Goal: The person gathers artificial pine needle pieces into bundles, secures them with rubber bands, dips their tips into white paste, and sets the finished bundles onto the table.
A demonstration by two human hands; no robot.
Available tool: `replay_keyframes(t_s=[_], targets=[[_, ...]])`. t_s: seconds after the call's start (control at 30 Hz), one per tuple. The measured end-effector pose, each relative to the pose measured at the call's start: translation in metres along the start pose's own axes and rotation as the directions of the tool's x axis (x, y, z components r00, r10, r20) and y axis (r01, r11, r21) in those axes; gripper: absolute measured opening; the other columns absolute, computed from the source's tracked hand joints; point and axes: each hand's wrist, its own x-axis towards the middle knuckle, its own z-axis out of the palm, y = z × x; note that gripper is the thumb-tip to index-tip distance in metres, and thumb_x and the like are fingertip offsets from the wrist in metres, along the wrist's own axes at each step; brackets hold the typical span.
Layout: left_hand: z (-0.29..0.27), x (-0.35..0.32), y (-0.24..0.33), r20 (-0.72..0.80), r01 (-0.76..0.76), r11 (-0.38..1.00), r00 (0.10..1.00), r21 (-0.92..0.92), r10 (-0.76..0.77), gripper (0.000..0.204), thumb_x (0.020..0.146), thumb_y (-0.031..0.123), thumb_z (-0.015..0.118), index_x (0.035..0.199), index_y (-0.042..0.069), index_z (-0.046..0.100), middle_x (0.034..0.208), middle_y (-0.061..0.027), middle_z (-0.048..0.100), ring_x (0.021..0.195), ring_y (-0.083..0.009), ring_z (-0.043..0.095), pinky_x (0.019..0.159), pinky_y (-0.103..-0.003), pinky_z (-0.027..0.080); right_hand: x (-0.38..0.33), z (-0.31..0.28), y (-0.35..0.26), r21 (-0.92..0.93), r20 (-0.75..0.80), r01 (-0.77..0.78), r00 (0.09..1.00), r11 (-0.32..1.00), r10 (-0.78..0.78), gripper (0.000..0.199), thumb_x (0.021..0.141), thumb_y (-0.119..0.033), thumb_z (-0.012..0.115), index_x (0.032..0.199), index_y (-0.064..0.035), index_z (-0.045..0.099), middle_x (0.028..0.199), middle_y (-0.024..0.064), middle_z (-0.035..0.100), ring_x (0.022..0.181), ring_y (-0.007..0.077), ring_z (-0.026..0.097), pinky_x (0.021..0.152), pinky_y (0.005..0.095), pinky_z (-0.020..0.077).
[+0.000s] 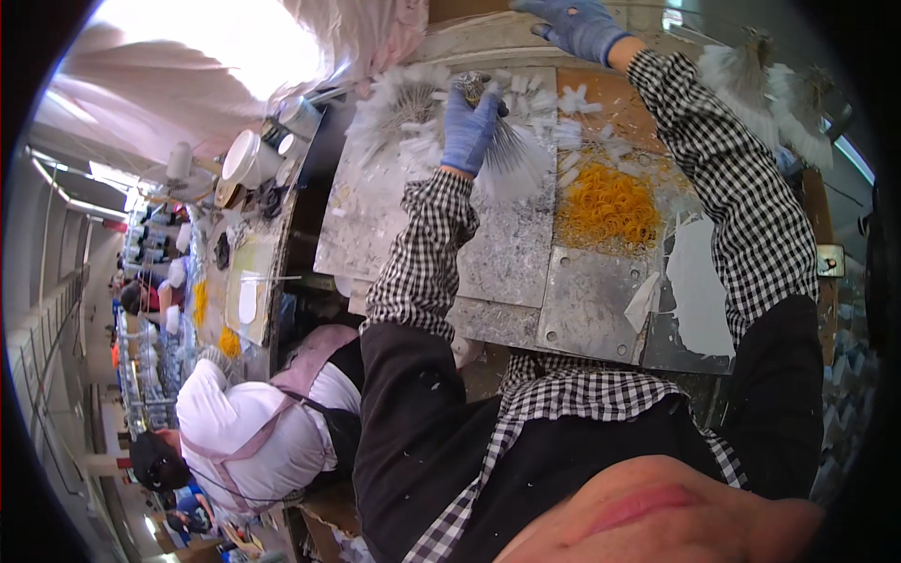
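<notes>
My left hand [469, 127], in a blue glove, grips a bundle of thin grey sticks with white fluffy ends [514, 161] over the metal work table [582, 300]. My right hand [577, 28], also in a blue glove, is stretched to the far edge of the table, and the top of the picture cuts off its fingers. I cannot tell whether it holds anything. A heap of orange rubber bands [608, 206] lies between my two checked sleeves. Loose white fluffy pieces [572, 98] are scattered around the left hand.
More white fluffy bundles [770, 80] stand at the far right. White cups [249, 155] sit on the neighbouring bench at left. A co-worker in a white head cover [235, 422] sits close at my left. White scraps [699, 281] lie on the near table.
</notes>
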Motion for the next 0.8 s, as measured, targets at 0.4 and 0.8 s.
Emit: replay_keyframes(t_s=[0.4,0.8], targets=[[-0.024,0.015,0.0,-0.154,0.053,0.989,0.985,-0.139,-0.074,0.013,0.097,0.012,0.06,0.101,0.001,0.053,0.072,-0.0049,0.062,0.062,-0.0129,0.06,0.063,-0.028,0.053,-0.044,0.002,-0.014,0.057,-0.155,0.093,0.984,0.994,-0.083,0.021,0.095,-0.026,0.06,0.114,-0.022,0.069,0.09,0.0055,0.067,0.077,0.0229,0.066,0.073,0.0363,0.0544],[-0.019,0.007,0.018,-0.255,-0.3,0.849,0.863,0.435,0.436,0.025,0.099,0.014,0.059,0.115,-0.001,0.046,0.084,-0.0068,0.063,0.067,-0.0126,0.061,0.066,-0.027,0.055,-0.033,-0.03,-0.027,0.07,-0.284,0.196,0.944,0.978,-0.169,0.023,0.092,-0.023,0.065,0.113,-0.0178,0.071,0.096,0.0077,0.07,0.082,0.0239,0.067,0.075,0.0348,0.0558]])
